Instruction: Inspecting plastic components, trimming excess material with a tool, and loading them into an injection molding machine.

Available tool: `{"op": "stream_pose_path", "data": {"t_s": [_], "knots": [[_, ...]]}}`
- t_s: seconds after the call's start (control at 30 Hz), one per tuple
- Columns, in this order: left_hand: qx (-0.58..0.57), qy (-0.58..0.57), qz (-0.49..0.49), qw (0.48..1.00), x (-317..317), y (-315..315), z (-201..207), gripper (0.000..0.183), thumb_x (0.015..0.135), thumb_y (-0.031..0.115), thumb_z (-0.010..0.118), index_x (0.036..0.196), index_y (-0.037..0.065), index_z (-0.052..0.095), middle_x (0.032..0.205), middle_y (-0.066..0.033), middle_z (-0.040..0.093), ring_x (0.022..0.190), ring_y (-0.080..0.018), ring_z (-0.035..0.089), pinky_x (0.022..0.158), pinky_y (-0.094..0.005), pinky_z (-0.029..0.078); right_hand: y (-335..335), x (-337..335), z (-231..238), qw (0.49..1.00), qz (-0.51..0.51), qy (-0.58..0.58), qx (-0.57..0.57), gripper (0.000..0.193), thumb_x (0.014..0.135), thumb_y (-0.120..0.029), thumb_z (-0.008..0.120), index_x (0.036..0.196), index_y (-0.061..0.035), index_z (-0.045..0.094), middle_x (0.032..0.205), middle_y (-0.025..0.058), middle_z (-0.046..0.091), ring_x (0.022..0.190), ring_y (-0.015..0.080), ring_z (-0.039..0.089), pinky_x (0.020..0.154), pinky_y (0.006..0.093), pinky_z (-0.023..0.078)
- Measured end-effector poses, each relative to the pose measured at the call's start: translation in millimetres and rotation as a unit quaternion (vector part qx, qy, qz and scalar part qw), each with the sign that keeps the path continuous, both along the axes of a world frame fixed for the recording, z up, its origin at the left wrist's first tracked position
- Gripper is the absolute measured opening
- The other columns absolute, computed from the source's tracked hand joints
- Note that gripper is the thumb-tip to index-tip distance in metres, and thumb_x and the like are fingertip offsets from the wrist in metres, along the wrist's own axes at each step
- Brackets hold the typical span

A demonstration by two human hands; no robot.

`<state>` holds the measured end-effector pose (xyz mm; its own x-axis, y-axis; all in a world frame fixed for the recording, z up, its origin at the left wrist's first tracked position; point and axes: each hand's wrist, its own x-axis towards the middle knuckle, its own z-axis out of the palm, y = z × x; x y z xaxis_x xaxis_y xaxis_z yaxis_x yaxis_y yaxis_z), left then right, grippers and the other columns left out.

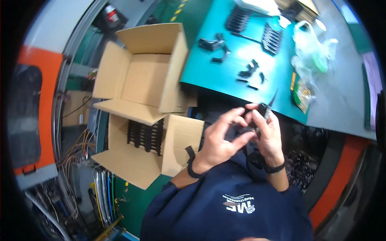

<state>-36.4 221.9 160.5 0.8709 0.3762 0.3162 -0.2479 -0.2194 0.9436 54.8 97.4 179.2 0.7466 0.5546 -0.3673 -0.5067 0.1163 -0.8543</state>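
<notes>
Close to the table's front edge, my two hands meet in front of my dark blue top. In my right hand (pixel 268 138) is a slim knife (pixel 274 100), its dark pointed blade sticking up past the fingers. My left hand (pixel 219 140) has thumb and fingers curled round a small black plastic part, mostly hidden between the hands. On the green table mat (pixel 225 82) beyond lie loose curved black plastic parts (pixel 249 70), with more black parts (pixel 217 44) farther left. Rows of ribbed black parts (pixel 272 38) stand at the back.
An open cardboard box (pixel 150 76) stands left of the table. Below it, another open carton (pixel 183 136) holds stacked black parts (pixel 144 136). Clear plastic bags (pixel 309 44) and a bag of small brass-coloured pieces (pixel 304 98) lie on the table's right. Orange machine panels flank both sides.
</notes>
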Motion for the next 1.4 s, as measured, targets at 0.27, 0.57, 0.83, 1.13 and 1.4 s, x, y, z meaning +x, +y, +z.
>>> {"op": "stream_pose_path", "data": {"t_s": [0.27, 0.57, 0.83, 1.13, 1.4], "knots": [[-0.250, 0.013, -0.092, 0.964, 20.9, -6.1, 27.2, 0.076, 0.076, 0.011, 0.083, 0.138, -0.001, 0.041, 0.100, -0.0121, 0.063, 0.092, -0.0141, 0.061, 0.083, -0.0264, 0.051, -41.9, 6.8, 31.7, 0.997, 0.008, -0.058, 0.044, 0.030, 0.093, -0.015, 0.064, 0.118, 0.0005, 0.058, 0.078, 0.0014, 0.061, 0.062, 0.0050, 0.055, 0.053, 0.0188, 0.039], [-0.274, 0.012, -0.110, 0.955, 27.2, -30.4, 33.7, 0.075, 0.075, 0.006, 0.082, 0.137, -0.005, 0.042, 0.103, -0.0137, 0.065, 0.091, -0.0144, 0.064, 0.083, -0.0266, 0.053, -82.4, 5.2, 29.8, 0.989, -0.041, -0.067, 0.124, 0.040, 0.090, -0.021, 0.069, 0.119, 0.0041, 0.057, 0.078, 0.0067, 0.064, 0.060, 0.0064, 0.056, 0.052, 0.0185, 0.041], [-0.227, 0.043, -0.084, 0.969, 25.8, -42.9, 25.1, 0.071, 0.081, 0.008, 0.077, 0.139, -0.008, 0.039, 0.106, -0.0166, 0.066, 0.092, -0.0174, 0.064, 0.087, -0.0287, 0.051, -96.4, 5.9, 15.4, 0.995, -0.065, -0.080, 0.016, 0.030, 0.088, -0.007, 0.066, 0.116, 0.0040, 0.060, 0.074, 0.0029, 0.062, 0.056, 0.0046, 0.051, 0.051, 0.0183, 0.040], [-0.131, 0.025, -0.080, 0.988, 25.1, -40.7, 20.1, 0.047, 0.088, -0.004, 0.060, 0.133, -0.010, 0.047, 0.119, -0.0260, 0.062, 0.104, -0.0250, 0.064, 0.091, -0.0314, 0.050, -101.6, 3.3, 4.0, 0.983, -0.093, -0.155, -0.019, 0.032, 0.080, 0.000, 0.073, 0.111, 0.0000, 0.063, 0.083, -0.0011, 0.058, 0.066, 0.0026, 0.049, 0.058, 0.0175, 0.038], [-0.045, 0.046, 0.033, 0.997, 28.5, -46.0, 11.8, 0.042, 0.091, -0.006, 0.057, 0.131, -0.011, 0.048, 0.117, -0.0231, 0.064, 0.103, -0.0218, 0.065, 0.090, -0.0286, 0.050, -97.2, 3.4, -18.5, 0.963, -0.040, -0.264, 0.043, 0.038, 0.087, -0.017, 0.072, 0.117, 0.0024, 0.061, 0.090, 0.0002, 0.059, 0.068, 0.0029, 0.047, 0.059, 0.0175, 0.037]]}}
